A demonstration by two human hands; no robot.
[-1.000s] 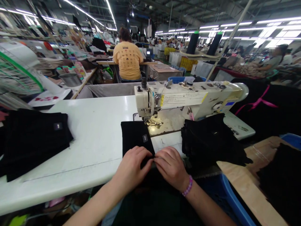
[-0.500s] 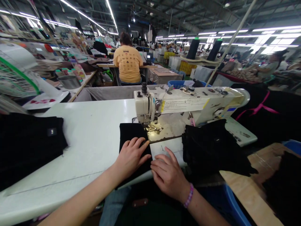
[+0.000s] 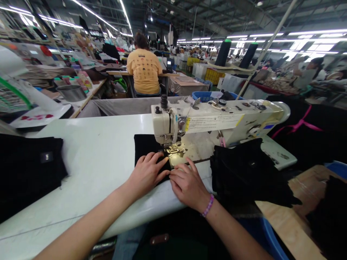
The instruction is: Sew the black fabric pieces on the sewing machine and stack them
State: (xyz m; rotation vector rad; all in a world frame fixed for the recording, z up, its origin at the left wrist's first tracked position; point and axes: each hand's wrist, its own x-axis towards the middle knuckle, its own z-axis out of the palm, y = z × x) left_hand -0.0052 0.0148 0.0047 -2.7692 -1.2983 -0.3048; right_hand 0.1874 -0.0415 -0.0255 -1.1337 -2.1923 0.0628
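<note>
- Paper note (image 3: 213, 122) is sitting taped along the arm of the industrial sewing machine (image 3: 244, 117), its print too small to read; small black tag (image 3: 46, 157) on the folded black garments (image 3: 27, 173) at left is showing no legible text either
- Black fabric piece (image 3: 148, 146) is lying flat on the white sewing table (image 3: 94, 144), its far end running under the presser foot (image 3: 173, 151)
- Rumpled black stack (image 3: 249, 173) is sitting just right of R hand, btwn it & the wooden board (image 3: 287, 224)
- Co-worker in yellow tee (image 3: 145, 66) is sitting at a table well ahead
- L hand (image 3: 148, 173) is pressing down on the fabric, fingers (image 3: 149, 157) open & slightly spread, not gripping
- R hand (image 3: 188, 186) is resting on the table w/ fingers open, fingertips (image 3: 173, 174) touching the fabric edge, just beside L hand
</note>
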